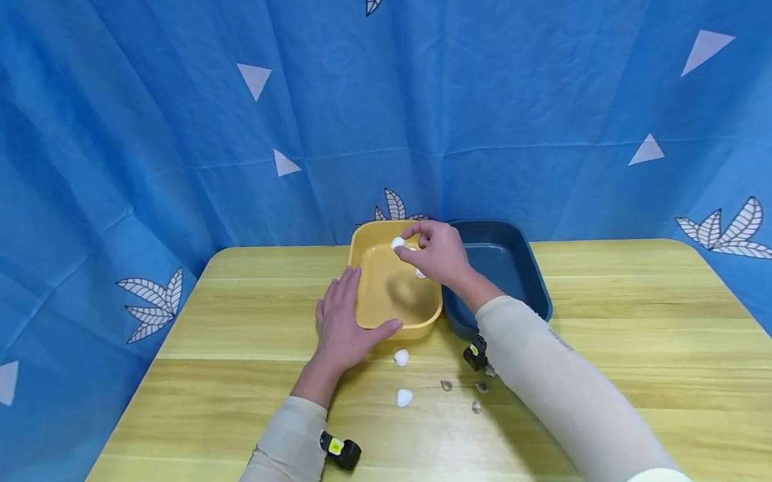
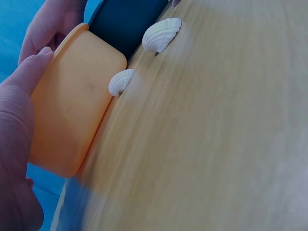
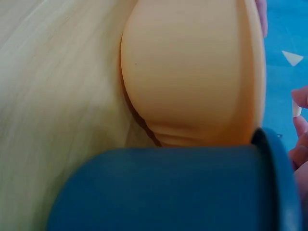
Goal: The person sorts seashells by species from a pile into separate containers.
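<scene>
My right hand (image 1: 440, 253) pinches a white seashell (image 1: 397, 243) between thumb and fingertips, above the far part of a yellow tray (image 1: 375, 292). Another white shell (image 1: 420, 273) lies inside that tray, partly covered by the hand. My left hand (image 1: 343, 328) rests at the tray's near left corner, fingers stretched along the left side and thumb (image 2: 36, 67) laid over the front rim. Two white ridged shells, one close to the tray (image 2: 121, 82) and one farther out (image 2: 161, 34) in the left wrist view, lie on the table.
A dark blue tray (image 1: 535, 292) stands right against the yellow one, partly behind the right forearm. Several small brownish shells (image 1: 446, 386) are scattered on the wooden table (image 1: 623, 346) in front of it. A blue patterned curtain (image 1: 515, 84) hangs behind the table.
</scene>
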`<state>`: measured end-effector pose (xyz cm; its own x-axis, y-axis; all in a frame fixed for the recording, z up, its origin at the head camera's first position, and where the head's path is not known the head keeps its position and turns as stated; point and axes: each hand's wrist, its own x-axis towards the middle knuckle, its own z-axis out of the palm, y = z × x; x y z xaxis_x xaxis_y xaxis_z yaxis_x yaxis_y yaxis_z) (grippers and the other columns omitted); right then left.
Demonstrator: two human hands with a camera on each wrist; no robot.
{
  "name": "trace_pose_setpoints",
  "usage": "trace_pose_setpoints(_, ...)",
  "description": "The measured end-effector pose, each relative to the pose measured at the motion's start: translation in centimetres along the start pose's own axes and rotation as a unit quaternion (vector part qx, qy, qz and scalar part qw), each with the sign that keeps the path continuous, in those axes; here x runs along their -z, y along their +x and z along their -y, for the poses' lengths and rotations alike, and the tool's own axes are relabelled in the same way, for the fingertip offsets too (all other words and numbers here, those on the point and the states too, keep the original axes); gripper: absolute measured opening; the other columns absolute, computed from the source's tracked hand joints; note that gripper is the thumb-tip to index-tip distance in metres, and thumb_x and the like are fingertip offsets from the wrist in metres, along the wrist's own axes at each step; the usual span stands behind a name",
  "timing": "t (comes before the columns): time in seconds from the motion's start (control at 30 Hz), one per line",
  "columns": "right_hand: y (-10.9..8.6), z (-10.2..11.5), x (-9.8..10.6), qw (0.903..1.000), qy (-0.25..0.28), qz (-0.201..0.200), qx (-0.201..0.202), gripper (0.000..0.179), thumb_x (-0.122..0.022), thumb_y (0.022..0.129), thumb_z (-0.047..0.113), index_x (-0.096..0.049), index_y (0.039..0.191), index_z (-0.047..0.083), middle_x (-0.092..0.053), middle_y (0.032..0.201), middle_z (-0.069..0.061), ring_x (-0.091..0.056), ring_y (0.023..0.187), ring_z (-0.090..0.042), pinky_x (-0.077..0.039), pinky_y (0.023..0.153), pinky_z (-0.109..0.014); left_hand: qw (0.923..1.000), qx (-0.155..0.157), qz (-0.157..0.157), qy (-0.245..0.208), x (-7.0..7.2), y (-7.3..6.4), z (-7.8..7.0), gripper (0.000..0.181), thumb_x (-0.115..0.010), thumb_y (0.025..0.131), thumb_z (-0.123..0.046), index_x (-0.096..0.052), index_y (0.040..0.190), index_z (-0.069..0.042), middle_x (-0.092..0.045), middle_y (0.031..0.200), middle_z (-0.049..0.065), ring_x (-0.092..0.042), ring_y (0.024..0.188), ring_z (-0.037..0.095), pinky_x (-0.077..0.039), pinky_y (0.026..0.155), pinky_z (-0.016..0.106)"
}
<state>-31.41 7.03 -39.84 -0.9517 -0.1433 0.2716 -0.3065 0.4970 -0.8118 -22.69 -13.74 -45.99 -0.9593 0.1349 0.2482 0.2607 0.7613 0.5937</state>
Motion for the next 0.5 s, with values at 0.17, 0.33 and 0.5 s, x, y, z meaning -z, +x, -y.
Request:
trace_pose_setpoints(0.17, 0.4, -0.8, -0.7, 0.9997, 0.006, -0.001, -0.023, 0.023, -0.081, 0.085, 0.029, -0.069, 0.097, 0.014, -0.039, 0.064, -0.003, -0.040, 0.050, -0.020, -0.032, 0.050, -0.033, 1.0000, 0.001, 0.002, 0.002, -0.1, 0.1, 0.0, 0.116, -0.067, 0.074, -0.077, -0.018, 0.161, -0.019, -0.013, 0.166, 0.001, -0.012, 0.148, 0.035, -0.005, 0.111, 0.065)
trace_pose_setpoints(0.33, 0.3, -1.6, -1.1, 0.9985, 0.034, 0.002, -0.043, 0.026, -0.082, 0.085, 0.028, -0.069, 0.098, 0.009, -0.038, 0.064, -0.002, -0.055, 0.049, -0.021, -0.039, 0.048, -0.029, 1.0000, 0.004, 0.002, 0.000, -0.1, 0.0, 0.0, 0.116, -0.068, 0.074, -0.076, -0.018, 0.161, -0.018, -0.014, 0.166, 0.002, -0.012, 0.148, 0.034, -0.005, 0.111, 0.065)
trace_pose_setpoints(0.5, 0.4, -1.8, -1.5, 0.9981, 0.038, -0.001, -0.049, 0.028, -0.082, 0.084, 0.028, -0.070, 0.098, 0.008, -0.039, 0.063, -0.002, -0.054, 0.050, -0.020, -0.039, 0.047, -0.028, 1.0000, 0.006, 0.003, -0.001, 0.1, -0.1, 0.0, 0.116, -0.069, 0.074, -0.075, -0.017, 0.161, -0.018, -0.013, 0.166, 0.001, -0.011, 0.148, 0.033, -0.005, 0.112, 0.063)
